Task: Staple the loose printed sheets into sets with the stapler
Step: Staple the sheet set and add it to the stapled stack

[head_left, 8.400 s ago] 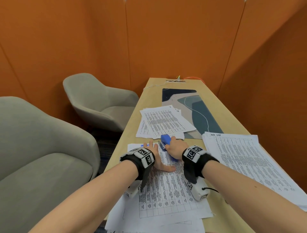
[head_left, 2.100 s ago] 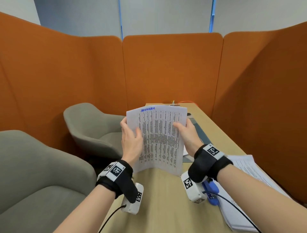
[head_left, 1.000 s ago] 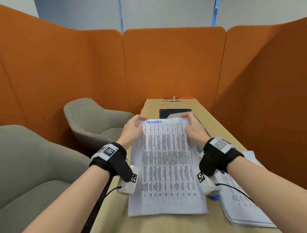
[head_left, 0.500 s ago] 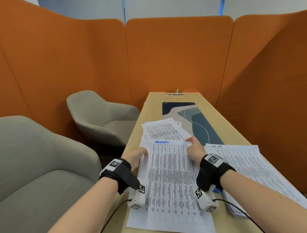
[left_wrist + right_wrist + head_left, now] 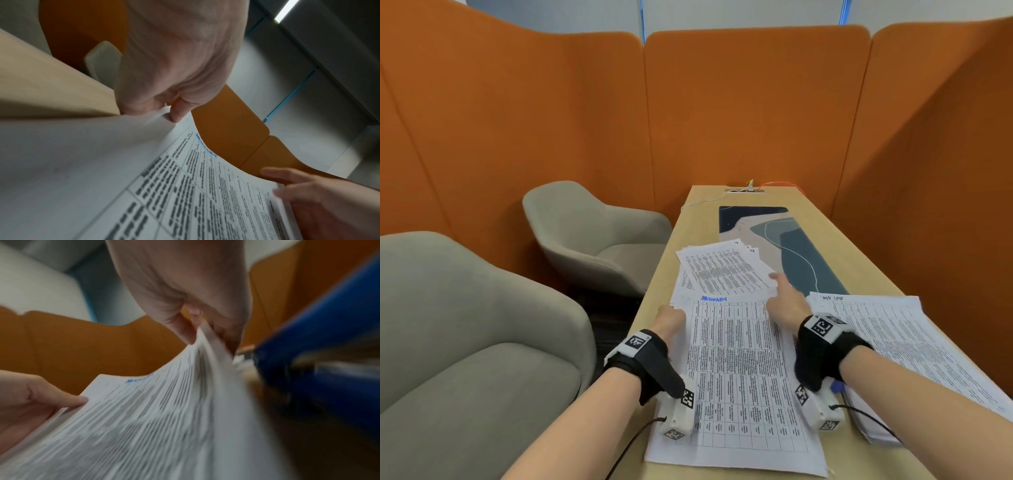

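Sheet set lay flat on table, long axis running away from person. Both hands pinched its far corners: left hand, right hand. Stapler sat just beside rt wrist, blurred, probably nearer rt hand.

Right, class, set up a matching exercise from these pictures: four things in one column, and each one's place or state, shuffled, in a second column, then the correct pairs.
Things
1. January set
2. stapler
3. loose pile
4. desk mat

Places or states
A. patterned, lying at the far middle of the table
B. blue, beside the right wrist
C. pinched at its top corners by left hand and right hand
D. fanned out beyond the held sheets

Pairs: 1-C, 2-B, 3-D, 4-A
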The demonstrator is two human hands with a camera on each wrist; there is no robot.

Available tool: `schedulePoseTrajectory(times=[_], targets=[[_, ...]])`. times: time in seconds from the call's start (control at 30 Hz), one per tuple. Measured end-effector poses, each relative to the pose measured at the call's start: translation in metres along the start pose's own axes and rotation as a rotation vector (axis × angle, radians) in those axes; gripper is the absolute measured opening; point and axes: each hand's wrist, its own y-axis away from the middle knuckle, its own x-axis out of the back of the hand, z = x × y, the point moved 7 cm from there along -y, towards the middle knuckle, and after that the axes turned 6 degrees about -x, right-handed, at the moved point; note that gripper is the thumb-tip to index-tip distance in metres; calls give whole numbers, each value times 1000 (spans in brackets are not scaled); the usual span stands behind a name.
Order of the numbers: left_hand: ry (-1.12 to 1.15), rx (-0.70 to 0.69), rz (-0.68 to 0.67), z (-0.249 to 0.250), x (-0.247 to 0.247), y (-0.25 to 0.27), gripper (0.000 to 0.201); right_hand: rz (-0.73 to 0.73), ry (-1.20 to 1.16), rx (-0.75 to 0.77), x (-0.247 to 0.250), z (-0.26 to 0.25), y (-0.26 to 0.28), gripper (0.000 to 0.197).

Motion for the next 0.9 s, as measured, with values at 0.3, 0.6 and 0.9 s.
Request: schedulePoseTrajectory(times=[0.3, 0.6, 0.9], targets=[[-70, -10, 39, 6, -2, 3, 48, -277, 714, -127, 21, 57, 14, 50], [-60, -48, 29, 7, -2, 12, 48, -177, 406, -230, 31, 54, 2, 20], [32, -168, 54, 21, -6, 22, 36, -121, -880, -62, 29, -38, -37, 38]])
